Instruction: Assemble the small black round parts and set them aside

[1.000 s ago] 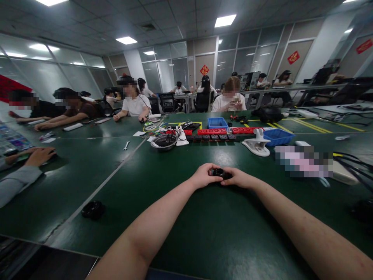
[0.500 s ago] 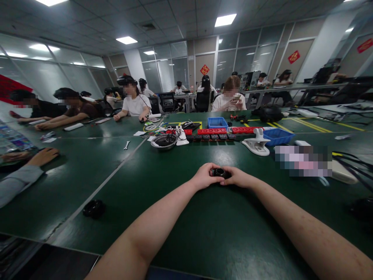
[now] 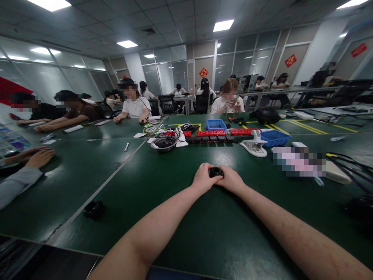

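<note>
Over the middle of the green table, my left hand [image 3: 203,179] grips a small black ring-shaped part [image 3: 216,171], thumb across its near side and fingers around its left. My right hand [image 3: 233,180] closes on the same part from the right; its fingertips are mostly hidden. The part's round opening faces up. Whether it rests on the table or is held just above it, I cannot tell. A second black ring-shaped part [image 3: 94,209] lies on the table to the left, apart from both hands.
Beyond my hands stand red power strips [image 3: 210,133], a metal bowl [image 3: 164,144] with black items, a white clamp stand [image 3: 254,144] and a blue tray [image 3: 275,138]. A small wrench [image 3: 126,147] lies left. At the left edge are a co-worker's hands [image 3: 39,156]; other people sit farther back.
My right hand's thumb has left the front of the black part, and that hand sits lower along its right side. My left hand keeps its hold. The view has shifted slightly.
</note>
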`<state>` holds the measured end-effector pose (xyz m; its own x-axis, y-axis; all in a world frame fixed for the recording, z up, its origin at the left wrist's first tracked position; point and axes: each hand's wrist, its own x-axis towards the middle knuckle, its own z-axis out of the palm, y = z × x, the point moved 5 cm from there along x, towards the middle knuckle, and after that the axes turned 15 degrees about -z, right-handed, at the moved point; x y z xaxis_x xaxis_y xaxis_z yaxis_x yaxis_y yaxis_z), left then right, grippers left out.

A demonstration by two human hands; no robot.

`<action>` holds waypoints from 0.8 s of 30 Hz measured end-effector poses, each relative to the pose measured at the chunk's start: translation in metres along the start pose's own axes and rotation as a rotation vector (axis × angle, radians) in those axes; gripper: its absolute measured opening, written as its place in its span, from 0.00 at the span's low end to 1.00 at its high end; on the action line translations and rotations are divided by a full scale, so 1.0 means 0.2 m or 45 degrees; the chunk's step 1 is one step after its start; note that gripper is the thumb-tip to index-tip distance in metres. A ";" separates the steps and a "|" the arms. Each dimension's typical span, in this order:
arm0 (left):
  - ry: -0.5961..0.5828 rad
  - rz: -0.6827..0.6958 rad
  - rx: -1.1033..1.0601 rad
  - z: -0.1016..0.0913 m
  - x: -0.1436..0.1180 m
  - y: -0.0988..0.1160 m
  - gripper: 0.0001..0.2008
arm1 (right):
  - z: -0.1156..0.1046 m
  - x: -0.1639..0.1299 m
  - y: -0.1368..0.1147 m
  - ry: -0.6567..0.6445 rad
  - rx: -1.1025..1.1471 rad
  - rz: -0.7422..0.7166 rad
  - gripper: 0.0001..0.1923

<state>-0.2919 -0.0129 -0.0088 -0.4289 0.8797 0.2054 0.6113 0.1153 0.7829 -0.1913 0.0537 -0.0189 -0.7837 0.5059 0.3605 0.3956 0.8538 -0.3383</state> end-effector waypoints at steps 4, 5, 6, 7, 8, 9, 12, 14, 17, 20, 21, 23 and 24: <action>-0.191 0.086 -0.081 0.00 0.02 0.01 0.19 | -0.02 0.01 -0.01 -0.105 0.213 -0.144 0.23; -0.246 0.106 -0.104 0.00 0.03 0.01 0.20 | -0.02 0.01 -0.01 -0.161 0.326 -0.191 0.24; -0.291 0.120 -0.121 -0.01 0.03 0.00 0.20 | -0.02 0.01 -0.01 -0.225 0.447 -0.233 0.24; -0.323 0.126 -0.131 -0.01 0.04 0.00 0.20 | -0.02 0.01 -0.01 -0.288 0.563 -0.263 0.24; -0.347 0.128 -0.136 -0.01 0.04 0.00 0.21 | -0.02 0.01 0.00 -0.345 0.664 -0.278 0.23; -0.365 0.126 -0.139 -0.01 0.05 -0.01 0.21 | -0.02 0.00 0.00 -0.388 0.745 -0.277 0.22; -0.403 0.117 -0.150 0.00 0.06 -0.02 0.22 | -0.02 0.00 0.03 -0.437 0.860 -0.234 0.22; -0.423 0.109 -0.159 0.01 0.07 -0.03 0.23 | -0.02 0.00 0.04 -0.447 0.883 -0.205 0.22; -0.448 0.100 -0.171 0.02 0.07 -0.03 0.24 | -0.01 -0.01 0.05 -0.467 0.902 -0.182 0.21; -0.457 0.091 -0.189 0.02 0.08 -0.04 0.24 | -0.01 -0.01 0.05 -0.477 0.890 -0.160 0.20; -0.459 0.088 -0.193 0.02 0.08 -0.04 0.24 | -0.01 -0.01 0.05 -0.476 0.886 -0.155 0.20; -0.457 0.082 -0.193 0.02 0.08 -0.04 0.24 | -0.01 -0.01 0.05 -0.469 0.885 -0.152 0.20; -0.456 0.079 -0.189 0.02 0.08 -0.04 0.24 | -0.01 -0.01 0.05 -0.463 0.888 -0.150 0.20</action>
<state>-0.2999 0.0019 -0.0145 -0.1193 0.9912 0.0575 0.5146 0.0122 0.8574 -0.1857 0.0612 -0.0208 -0.9565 0.2427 0.1617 0.0038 0.5649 -0.8252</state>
